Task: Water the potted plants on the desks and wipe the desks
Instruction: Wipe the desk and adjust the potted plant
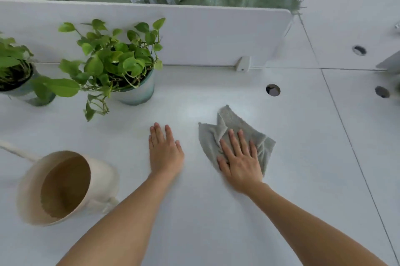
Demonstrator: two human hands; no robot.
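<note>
My right hand (239,157) lies flat, fingers spread, pressing a crumpled grey cloth (232,123) onto the white desk (194,211). My left hand (164,151) rests palm down on the bare desk just left of the cloth, holding nothing. A leafy green potted plant (121,64) in a pale glass-like pot stands at the back left. A second potted plant (15,75) is cut off by the left edge. A cream watering can (65,185) stands at the front left, its spout pointing left.
A white divider panel (205,34) runs along the desk's back, with green sacking behind it. A round cable hole (273,90) lies behind the cloth. More desks with cable holes (359,50) adjoin on the right, across a seam.
</note>
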